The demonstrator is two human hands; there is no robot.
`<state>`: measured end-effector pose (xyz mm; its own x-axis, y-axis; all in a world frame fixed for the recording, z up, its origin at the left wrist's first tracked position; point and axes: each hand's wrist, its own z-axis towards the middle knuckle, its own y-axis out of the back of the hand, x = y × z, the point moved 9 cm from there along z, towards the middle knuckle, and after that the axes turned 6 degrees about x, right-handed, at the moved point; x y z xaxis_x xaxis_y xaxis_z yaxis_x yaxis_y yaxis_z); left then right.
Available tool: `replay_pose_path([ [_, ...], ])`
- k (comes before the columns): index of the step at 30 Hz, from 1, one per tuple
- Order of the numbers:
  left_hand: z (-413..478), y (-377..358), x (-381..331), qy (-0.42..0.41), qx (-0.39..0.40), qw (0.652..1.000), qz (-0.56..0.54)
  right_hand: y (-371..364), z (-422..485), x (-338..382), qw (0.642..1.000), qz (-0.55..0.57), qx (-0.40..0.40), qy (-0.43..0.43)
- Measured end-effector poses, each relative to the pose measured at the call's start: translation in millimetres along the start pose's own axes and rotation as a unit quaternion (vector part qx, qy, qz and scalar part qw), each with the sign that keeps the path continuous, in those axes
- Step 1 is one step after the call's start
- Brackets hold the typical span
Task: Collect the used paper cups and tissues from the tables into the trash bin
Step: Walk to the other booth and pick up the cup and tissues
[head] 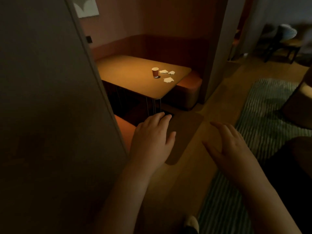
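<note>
Your left hand (152, 137) and right hand (226, 142) are both out in front of you, palms down, fingers loosely spread and holding nothing. They hang over the wooden floor (211, 115), well short of the table (128, 73).

The things you are after sit ahead in the booth. 1 paper cup (155, 72) stands upright toward the table's right end, with 3 crumpled tissues (168, 79) just beside it on its right, each apart from the others. No trash bin shows in this view.

You cannot see inside the cup, so it may hold leftover drink. A quick sweep at the tissues could knock it over and wet the table. The tissues look light, and if you bunch all 3 with the cup in 1 grab, 1 may well slip to the floor. The dim light makes a small dropped piece easy to miss.

The partition wall (50, 98) runs close along your left arm. The table's rounded near corner juts toward you, with the bench seat (189, 88) tight against its right side. Your open room is to the right, over bare floor and the striped rug (263, 107), whose edge could catch a foot.
</note>
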<state>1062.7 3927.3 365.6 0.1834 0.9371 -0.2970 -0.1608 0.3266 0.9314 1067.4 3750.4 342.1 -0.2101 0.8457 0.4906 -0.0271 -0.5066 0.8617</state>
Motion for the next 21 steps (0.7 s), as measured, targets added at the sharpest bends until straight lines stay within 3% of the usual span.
replay_pose_path([
  [9,202.8,-25.7,25.7,0.057,-0.079,0.995,0.005,10.9,238.0,-54.0,0.998,-0.002,0.018,0.052],
  [16,310.3,-52.4,82.8,0.105,-0.097,0.99,0.005,-26.6,353.8,-73.0,0.994,0.019,0.094,0.058],
  [21,410.3,-86.8,131.1,0.118,-0.1,0.988,-0.02,-50.3,452.8,-98.0,0.995,0.02,0.089,0.047],
])
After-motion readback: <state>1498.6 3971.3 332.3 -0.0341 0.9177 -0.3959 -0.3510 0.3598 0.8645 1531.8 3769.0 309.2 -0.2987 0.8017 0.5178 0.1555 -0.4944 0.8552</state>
